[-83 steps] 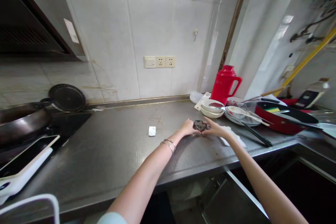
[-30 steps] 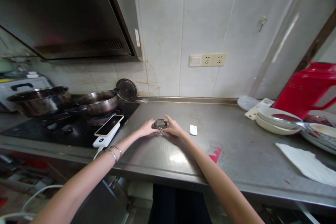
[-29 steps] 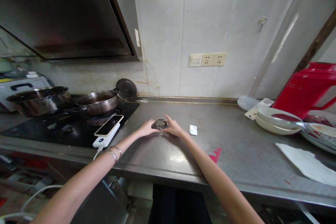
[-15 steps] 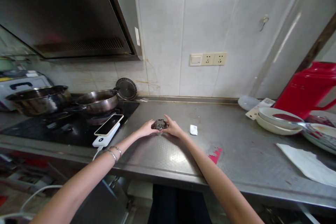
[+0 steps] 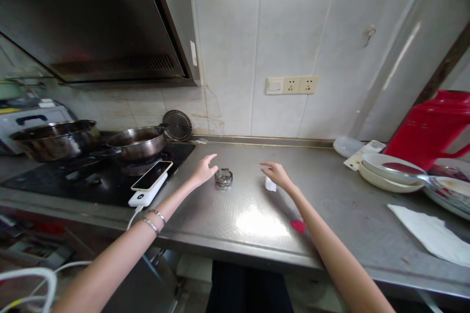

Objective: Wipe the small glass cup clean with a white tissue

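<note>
A small dark glassy dish [image 5: 223, 177] rests on the steel counter [image 5: 235, 215], touched by neither hand. Just to its left, my left hand [image 5: 204, 170] hovers with fingers apart and nothing in them. My right hand [image 5: 277, 174] is open above the counter, to the right of the dish, and holds nothing. Beneath its fingers lies a small white folded paper [image 5: 270, 184], partly covered by the hand. A red piece [image 5: 297, 226] lies near my right forearm, which hides part of it.
Two metal pots [image 5: 55, 141] [image 5: 138, 143] stand on the black stove at left. A phone [image 5: 152, 176] lies on a white power bank [image 5: 148, 195] at its edge. Bowls [image 5: 391, 171], a red thermos [image 5: 428, 129] and a white sheet [image 5: 429, 232] are at right.
Both hands have let go of the dark dish and moved apart, the left one leftward and the right one rightward over the white paper. The dish stands at about the same spot.
</note>
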Motion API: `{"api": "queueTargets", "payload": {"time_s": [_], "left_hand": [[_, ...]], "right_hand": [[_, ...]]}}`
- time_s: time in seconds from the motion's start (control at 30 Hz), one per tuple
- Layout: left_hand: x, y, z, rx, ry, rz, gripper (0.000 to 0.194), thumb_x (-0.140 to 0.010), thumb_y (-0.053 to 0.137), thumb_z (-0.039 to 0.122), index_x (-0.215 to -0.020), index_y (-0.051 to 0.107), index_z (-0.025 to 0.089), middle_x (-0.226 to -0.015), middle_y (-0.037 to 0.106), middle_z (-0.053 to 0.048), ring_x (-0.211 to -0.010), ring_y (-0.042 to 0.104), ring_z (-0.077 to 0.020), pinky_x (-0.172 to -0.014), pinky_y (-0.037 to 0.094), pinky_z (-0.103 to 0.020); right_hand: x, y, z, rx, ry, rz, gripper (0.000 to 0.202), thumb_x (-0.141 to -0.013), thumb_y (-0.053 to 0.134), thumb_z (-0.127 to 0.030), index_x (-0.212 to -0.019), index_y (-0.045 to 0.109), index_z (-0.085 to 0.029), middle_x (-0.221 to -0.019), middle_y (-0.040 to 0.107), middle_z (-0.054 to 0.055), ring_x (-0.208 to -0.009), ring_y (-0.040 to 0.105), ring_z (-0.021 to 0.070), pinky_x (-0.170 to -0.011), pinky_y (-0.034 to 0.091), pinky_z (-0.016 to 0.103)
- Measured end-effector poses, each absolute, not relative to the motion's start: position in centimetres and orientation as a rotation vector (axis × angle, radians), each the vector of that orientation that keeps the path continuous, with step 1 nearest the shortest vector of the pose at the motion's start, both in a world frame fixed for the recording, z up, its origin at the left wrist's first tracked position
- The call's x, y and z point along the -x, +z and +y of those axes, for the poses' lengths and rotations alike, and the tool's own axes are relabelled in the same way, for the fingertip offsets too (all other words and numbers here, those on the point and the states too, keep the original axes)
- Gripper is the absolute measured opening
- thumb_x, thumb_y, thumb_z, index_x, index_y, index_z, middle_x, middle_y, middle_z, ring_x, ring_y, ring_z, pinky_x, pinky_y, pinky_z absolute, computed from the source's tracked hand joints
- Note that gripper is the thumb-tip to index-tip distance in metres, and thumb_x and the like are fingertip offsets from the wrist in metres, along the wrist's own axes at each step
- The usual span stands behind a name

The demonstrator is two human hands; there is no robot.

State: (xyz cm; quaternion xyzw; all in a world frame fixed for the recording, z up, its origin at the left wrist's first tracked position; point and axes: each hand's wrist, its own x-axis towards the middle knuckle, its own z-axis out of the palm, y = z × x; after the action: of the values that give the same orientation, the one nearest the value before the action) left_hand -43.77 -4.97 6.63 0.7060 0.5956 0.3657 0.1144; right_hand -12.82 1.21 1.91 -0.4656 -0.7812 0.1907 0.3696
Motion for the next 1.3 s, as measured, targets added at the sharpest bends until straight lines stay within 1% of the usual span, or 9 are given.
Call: {"api": "queueTargets", "payload": {"time_s": [0.13, 0.2, 0.33, 0.67, 0.8, 0.93, 1.03, 1.13, 1.3], "left_hand": [[39.3, 7.7, -5.8, -2.198, 1.333, 1.539, 0.03, -0.077, 0.048, 0.008, -0.1, 0.066, 0.014, -0.105, 0.066, -0.009, -0.096, 0.062, -0.0165, -0.076, 0.05, -0.025], [36.5, 7.2, -6.1, -2.258, 1.213, 1.44, 0.025, -0.077, 0.049, 0.009, -0.093, 0.068, 0.014, -0.097, 0.068, -0.007, -0.085, 0.063, -0.0145, -0.069, 0.049, -0.022], [31.3, 4.7, -5.9, -2.305, 0.85, 1.445, 0.021, -0.075, 0.059, 0.017, -0.092, 0.07, 0.015, -0.088, 0.07, -0.005, -0.077, 0.063, -0.0141, -0.075, 0.048, -0.023], [25.2, 0.6, -3.6, -2.098, 0.725, 1.755, 0.024, -0.073, 0.064, 0.038, -0.083, 0.072, 0.017, -0.086, 0.071, -0.011, -0.091, 0.064, -0.0263, -0.075, 0.045, -0.032], [24.6, 0.4, -3.6, -2.038, 0.759, 1.739, 0.02, -0.071, 0.066, 0.034, -0.079, 0.071, 0.017, -0.089, 0.071, -0.014, -0.094, 0.063, -0.0286, -0.078, 0.044, -0.034], [24.8, 0.5, -3.1, -1.94, 0.836, 1.646, 0.01, -0.07, 0.065, 0.023, -0.076, 0.07, 0.016, -0.084, 0.072, -0.01, -0.085, 0.065, -0.0235, -0.075, 0.044, -0.031], [25.5, 1.1, -2.4, -1.857, 0.915, 1.535, 0.011, -0.073, 0.06, 0.019, -0.077, 0.068, 0.013, -0.081, 0.071, -0.008, -0.078, 0.064, -0.0185, -0.072, 0.045, -0.027], [26.8, 2.2, -2.3, -1.782, 0.97, 1.432, 0.013, -0.073, 0.056, 0.017, -0.078, 0.066, 0.011, -0.08, 0.069, -0.007, -0.075, 0.062, -0.016, -0.07, 0.045, -0.026], [29.9, 4.2, -4.2, -1.712, 0.896, 1.222, 0.011, -0.07, 0.058, 0.021, -0.074, 0.064, 0.012, -0.068, 0.064, -0.002, -0.061, 0.057, -0.0122, -0.056, 0.042, -0.021]], "right_hand": [[9.7, 1.2, 1.4, 1.282, 0.446, -1.965, 0.031, -0.078, 0.053, -0.018, -0.103, 0.072, -0.017, -0.108, 0.071, 0.011, -0.098, 0.067, 0.0258, -0.088, 0.05, 0.037], [9.0, 0.5, 1.3, 1.309, 0.437, -1.959, 0.031, -0.077, 0.053, -0.018, -0.101, 0.072, -0.015, -0.105, 0.071, 0.013, -0.094, 0.068, 0.0259, -0.088, 0.05, 0.037], [8.6, -0.6, 1.2, 1.324, 0.441, -1.957, 0.03, -0.077, 0.053, -0.022, -0.097, 0.073, -0.014, -0.102, 0.073, 0.012, -0.094, 0.068, 0.025, -0.087, 0.049, 0.035], [8.1, -0.8, 1.2, 1.306, 0.575, -1.948, 0.034, -0.071, 0.059, -0.021, -0.101, 0.072, -0.012, -0.079, 0.075, 0.007, -0.076, 0.067, 0.021, -0.077, 0.049, 0.029], [8.0, -0.7, 1.4, 1.276, 0.645, -1.92, 0.034, -0.069, 0.059, -0.02, -0.1, 0.072, -0.013, -0.074, 0.073, 0.006, -0.073, 0.066, 0.0202, -0.077, 0.049, 0.03], [7.9, -0.2, 1.4, 1.244, 0.753, -1.863, 0.035, -0.069, 0.061, -0.024, -0.1, 0.072, -0.011, -0.072, 0.072, 0.005, -0.07, 0.064, 0.0192, -0.072, 0.049, 0.03], [8.2, 0.4, 1.0, 1.184, 0.873, -1.808, 0.038, -0.076, 0.06, -0.036, -0.102, 0.071, -0.011, -0.082, 0.072, 0.008, -0.075, 0.065, 0.0204, -0.068, 0.051, 0.03], [9.2, 1.0, 0.5, 1.105, 0.979, -1.737, 0.046, -0.084, 0.05, -0.049, -0.105, 0.069, -0.014, -0.105, 0.07, 0.011, -0.096, 0.064, 0.0232, -0.075, 0.053, 0.031], [11.7, 1.3, -0.9, 0.927, 1.293, -1.621, 0.054, -0.092, 0.034, -0.055, -0.121, 0.059, -0.018, -0.126, 0.06, 0.012, -0.109, 0.061, 0.0238, -0.085, 0.051, 0.036]]}}
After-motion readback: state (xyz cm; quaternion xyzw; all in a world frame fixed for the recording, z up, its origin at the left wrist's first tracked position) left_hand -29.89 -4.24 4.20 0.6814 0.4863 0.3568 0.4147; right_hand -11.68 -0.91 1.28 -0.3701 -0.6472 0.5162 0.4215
